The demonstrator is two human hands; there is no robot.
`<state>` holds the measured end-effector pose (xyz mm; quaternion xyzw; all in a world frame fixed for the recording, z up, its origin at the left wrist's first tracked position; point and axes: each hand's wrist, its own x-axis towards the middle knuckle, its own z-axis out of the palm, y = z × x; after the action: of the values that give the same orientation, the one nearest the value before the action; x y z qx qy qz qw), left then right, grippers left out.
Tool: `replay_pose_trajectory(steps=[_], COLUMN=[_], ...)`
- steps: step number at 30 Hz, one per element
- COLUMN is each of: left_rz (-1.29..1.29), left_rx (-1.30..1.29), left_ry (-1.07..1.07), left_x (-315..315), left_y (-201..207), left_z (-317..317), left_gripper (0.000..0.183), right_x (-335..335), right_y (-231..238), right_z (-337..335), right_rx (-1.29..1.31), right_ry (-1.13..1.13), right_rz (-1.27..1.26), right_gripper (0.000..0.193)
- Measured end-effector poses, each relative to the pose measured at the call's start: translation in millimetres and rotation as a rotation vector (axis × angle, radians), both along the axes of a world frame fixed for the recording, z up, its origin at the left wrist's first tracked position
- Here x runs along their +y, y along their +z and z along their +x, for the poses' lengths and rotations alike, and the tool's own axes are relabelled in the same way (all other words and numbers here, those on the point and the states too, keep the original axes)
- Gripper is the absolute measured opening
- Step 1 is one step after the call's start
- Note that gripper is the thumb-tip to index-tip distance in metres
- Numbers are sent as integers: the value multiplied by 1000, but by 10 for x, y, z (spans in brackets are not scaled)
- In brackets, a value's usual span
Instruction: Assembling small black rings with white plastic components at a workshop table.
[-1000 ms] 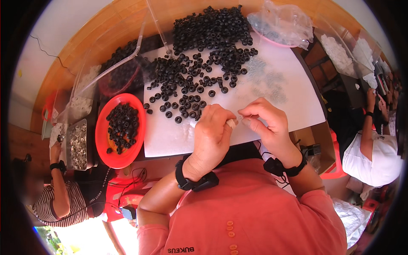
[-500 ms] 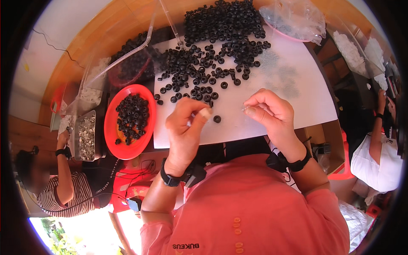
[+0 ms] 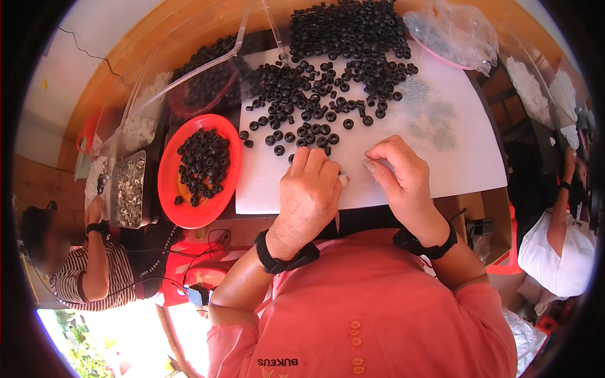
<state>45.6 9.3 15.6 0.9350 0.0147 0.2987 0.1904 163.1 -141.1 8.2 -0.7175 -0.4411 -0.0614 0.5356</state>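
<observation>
Palm down, my left hand [image 3: 307, 195] rests low over the white board [image 3: 265, 195], fingers curled and pressed together. A bit of dark shows by its index finger, but what the fingers grip is hidden. The thumb tip beside it looks whitish. My right hand [image 3: 403, 186] hovers just to the right, thumb and index finger brought close in a pinch; whatever is between them is too small to make out. Beyond my left hand lie loose black ring-like parts [image 3: 309, 129], round with a central hole. Small clear pieces [image 3: 435, 116] are spread beyond my right hand.
To the left, a red oval plate [image 3: 165, 170] holds black parts, beside a metal tray [image 3: 131, 189] of small pieces. A dense black heap [image 3: 346, 31] lies at the back, near a clear plastic bag [image 3: 466, 34]. One person [image 3: 97, 271] sits left, another [image 3: 554, 246] right.
My left hand has turned palm down and moved right, onto the spot of a lone black part. My right hand stays nearly in place. The view has shifted slightly.
</observation>
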Motion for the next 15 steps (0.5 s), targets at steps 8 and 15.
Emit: replay_pose_trajectory(steps=[8,15], left_rz=[-47,-10], left_rx=[-33,35], left_ry=[42,-11], left_x=[143,129], left_y=[-4,15], left_z=[-182,-151], left_gripper=[16,20], right_x=[-42,-42], right_y=[-6,25], right_z=[-13,-97], right_rx=[-38,-25], right_ry=[52,75], right_rz=[41,31], right_gripper=[16,17])
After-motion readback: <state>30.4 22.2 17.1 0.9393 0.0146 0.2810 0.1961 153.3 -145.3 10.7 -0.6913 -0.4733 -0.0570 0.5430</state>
